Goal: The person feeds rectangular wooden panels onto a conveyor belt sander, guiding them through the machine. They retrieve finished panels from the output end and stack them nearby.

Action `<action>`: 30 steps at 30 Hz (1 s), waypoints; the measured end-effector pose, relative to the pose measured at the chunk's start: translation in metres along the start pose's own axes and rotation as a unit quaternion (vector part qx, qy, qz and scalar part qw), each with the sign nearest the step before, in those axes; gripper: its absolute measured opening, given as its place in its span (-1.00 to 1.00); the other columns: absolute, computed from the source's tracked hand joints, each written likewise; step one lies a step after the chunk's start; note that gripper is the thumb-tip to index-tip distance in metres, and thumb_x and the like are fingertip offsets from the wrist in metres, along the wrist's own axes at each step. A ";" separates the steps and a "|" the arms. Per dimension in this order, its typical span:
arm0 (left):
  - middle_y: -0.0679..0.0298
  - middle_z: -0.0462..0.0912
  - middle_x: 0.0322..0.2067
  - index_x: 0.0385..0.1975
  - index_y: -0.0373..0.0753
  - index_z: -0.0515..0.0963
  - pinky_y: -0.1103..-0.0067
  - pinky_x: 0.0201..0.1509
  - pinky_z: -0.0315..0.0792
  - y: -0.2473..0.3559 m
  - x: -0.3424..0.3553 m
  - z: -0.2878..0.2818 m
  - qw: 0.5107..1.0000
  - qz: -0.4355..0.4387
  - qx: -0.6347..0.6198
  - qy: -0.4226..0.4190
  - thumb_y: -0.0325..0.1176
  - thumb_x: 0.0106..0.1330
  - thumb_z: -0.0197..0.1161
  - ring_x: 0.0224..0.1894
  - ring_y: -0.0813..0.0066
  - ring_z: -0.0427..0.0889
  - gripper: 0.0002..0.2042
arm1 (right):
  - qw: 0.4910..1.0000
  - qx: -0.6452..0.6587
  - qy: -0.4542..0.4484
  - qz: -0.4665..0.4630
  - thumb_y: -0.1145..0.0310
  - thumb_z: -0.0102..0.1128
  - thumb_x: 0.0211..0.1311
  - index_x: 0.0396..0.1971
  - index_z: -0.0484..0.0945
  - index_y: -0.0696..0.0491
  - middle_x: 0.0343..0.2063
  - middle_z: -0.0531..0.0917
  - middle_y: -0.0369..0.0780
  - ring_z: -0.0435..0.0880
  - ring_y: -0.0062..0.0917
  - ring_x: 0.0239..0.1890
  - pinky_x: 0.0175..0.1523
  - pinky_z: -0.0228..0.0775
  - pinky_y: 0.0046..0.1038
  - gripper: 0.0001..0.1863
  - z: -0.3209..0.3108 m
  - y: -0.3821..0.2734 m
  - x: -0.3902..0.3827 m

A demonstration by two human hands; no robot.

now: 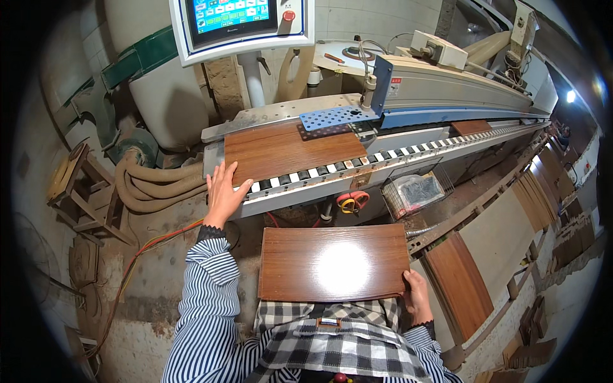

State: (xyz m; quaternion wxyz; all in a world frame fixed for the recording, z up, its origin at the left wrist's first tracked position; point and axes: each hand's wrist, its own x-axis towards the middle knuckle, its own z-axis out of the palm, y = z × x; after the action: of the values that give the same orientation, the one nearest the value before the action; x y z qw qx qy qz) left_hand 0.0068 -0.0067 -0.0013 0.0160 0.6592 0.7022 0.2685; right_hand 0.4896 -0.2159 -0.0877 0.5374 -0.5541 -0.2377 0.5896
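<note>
My left hand lies with fingers spread at the near left corner of a brown wood-grain panel. That panel rests flat on the machine's infeed, its near edge along a roller track of black and white segments. A perforated blue guard plate reaches over its far right part. With my right hand I grip the right edge of a second glossy wood-grain panel, held against my checked apron. The thumb shows on top; the other fingers are mostly hidden. Bright light glares off this panel.
A control screen with a red button stands at the far side. Farther along the track lies another panel. To my right, stacked panels sit on a long rack. Thick hoses and a wooden stool stand left; scissors hang below.
</note>
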 end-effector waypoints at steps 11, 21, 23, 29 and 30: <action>-0.13 0.11 0.37 0.29 -0.21 0.30 0.17 0.49 -0.27 -0.008 0.005 -0.009 0.998 0.004 -0.042 -0.044 0.02 0.27 0.21 0.46 0.00 -0.01 -0.34 | 1.000 0.002 0.023 -0.002 0.34 0.09 0.34 -0.07 0.52 0.18 -0.27 0.65 -0.27 0.63 -0.59 -0.32 -0.22 0.52 -0.50 -0.73 0.007 0.000 0.001; 0.02 0.19 0.36 0.28 -0.15 0.34 0.18 0.49 -0.25 -0.027 0.000 -0.018 0.996 0.038 -0.060 -0.056 -0.05 0.34 0.14 0.46 0.12 0.04 -0.45 | 1.000 0.010 0.018 -0.007 0.35 0.10 0.34 -0.07 0.52 0.17 -0.25 0.65 -0.26 0.63 -0.57 -0.25 -0.16 0.50 -0.49 -0.74 0.007 0.002 0.002; 0.02 0.21 0.36 0.27 -0.16 0.35 0.18 0.48 -0.24 -0.027 0.000 -0.018 0.996 0.039 -0.059 -0.049 -0.05 0.35 0.14 0.45 0.12 0.05 -0.46 | 1.000 0.011 0.018 -0.009 0.35 0.10 0.34 -0.08 0.53 0.17 -0.25 0.65 -0.25 0.63 -0.57 -0.24 -0.14 0.50 -0.49 -0.75 0.009 0.000 0.001; 0.04 0.21 0.36 0.28 -0.14 0.33 0.20 0.48 -0.20 -0.025 0.002 -0.019 0.997 0.038 -0.036 -0.053 -0.09 0.35 0.15 0.45 0.13 0.07 -0.47 | 1.000 0.010 0.017 -0.007 0.33 0.11 0.34 -0.07 0.51 0.17 -0.24 0.65 -0.25 0.63 -0.56 -0.23 -0.12 0.49 -0.48 -0.73 0.005 0.005 0.004; 0.03 0.21 0.36 0.28 -0.15 0.34 0.18 0.48 -0.21 -0.025 0.002 -0.019 0.997 0.039 -0.042 -0.052 -0.08 0.35 0.14 0.45 0.12 0.07 -0.47 | 1.000 0.009 0.015 -0.007 0.33 0.11 0.34 -0.06 0.51 0.17 -0.24 0.65 -0.25 0.63 -0.56 -0.23 -0.12 0.49 -0.48 -0.72 0.005 0.004 0.005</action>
State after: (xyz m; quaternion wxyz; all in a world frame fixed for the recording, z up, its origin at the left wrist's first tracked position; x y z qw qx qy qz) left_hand -0.0239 -0.0111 0.0057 0.0692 0.6978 0.6624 0.2634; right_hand 0.4840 -0.2115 -0.0919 0.5498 -0.5566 -0.2279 0.5796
